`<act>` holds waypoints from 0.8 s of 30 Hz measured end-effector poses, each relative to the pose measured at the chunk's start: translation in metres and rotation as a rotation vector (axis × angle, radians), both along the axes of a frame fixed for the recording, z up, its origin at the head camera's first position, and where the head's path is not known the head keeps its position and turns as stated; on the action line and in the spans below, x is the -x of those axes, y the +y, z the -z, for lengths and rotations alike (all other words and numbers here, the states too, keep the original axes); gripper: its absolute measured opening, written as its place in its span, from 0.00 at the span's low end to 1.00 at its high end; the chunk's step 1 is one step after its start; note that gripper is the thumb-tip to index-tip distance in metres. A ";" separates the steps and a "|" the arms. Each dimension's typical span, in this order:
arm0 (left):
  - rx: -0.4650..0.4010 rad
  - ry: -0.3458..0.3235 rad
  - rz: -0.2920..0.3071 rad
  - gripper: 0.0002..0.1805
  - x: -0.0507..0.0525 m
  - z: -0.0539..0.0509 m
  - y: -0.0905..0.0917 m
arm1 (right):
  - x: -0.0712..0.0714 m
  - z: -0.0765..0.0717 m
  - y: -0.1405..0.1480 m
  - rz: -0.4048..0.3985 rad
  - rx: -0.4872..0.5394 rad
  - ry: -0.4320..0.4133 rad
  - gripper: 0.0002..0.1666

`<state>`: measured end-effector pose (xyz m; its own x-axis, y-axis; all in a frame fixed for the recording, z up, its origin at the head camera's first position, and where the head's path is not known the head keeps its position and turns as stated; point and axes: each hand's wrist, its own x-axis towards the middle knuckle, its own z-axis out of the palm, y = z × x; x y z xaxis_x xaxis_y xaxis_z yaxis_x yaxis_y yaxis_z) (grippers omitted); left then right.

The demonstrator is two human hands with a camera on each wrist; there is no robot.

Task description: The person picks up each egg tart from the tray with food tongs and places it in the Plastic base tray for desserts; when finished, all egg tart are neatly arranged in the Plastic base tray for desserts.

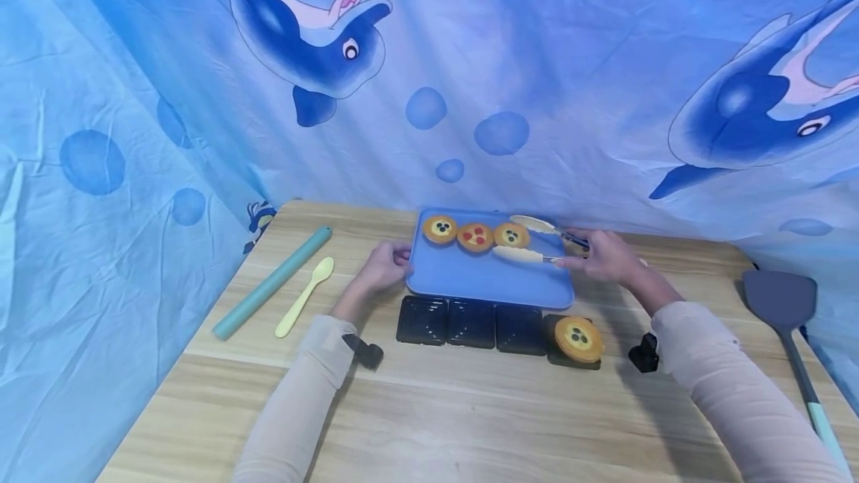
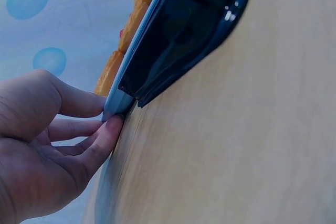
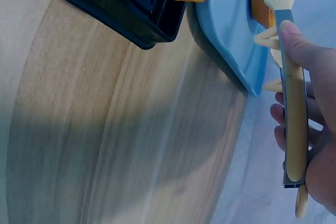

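Left hand (image 1: 387,267) pinches left edge of blue tray (image 1: 483,283); right hand (image 1: 602,256) grips tongs (image 1: 518,254), tips parted astride the rightmost of three tarts (image 1: 511,235) on that tray. Best squeeze gently, level, at the crust, tray held steady. Four black moulds (image 1: 472,323) in front; the rightmost bears another tart (image 1: 579,339).

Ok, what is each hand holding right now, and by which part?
The right hand holds the tongs by their handles, tips apart. The left hand pinches the blue tray by its left edge.
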<state>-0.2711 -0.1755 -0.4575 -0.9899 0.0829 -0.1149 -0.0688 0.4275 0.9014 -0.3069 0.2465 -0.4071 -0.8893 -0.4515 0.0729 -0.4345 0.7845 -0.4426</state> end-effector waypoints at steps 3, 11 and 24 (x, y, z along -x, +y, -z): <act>0.008 0.007 0.002 0.31 -0.001 -0.001 0.000 | 0.000 0.000 -0.001 0.003 -0.008 0.003 0.45; 0.029 0.016 0.016 0.29 0.000 -0.001 0.000 | -0.003 -0.002 -0.003 0.027 -0.022 0.010 0.43; 0.026 0.031 0.019 0.29 0.000 0.000 -0.001 | -0.004 -0.014 0.000 0.035 -0.063 0.065 0.38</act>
<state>-0.2707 -0.1762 -0.4570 -0.9913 0.0992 -0.0865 -0.0326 0.4514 0.8917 -0.3031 0.2463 -0.3932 -0.8990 -0.4256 0.1033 -0.4324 0.8251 -0.3637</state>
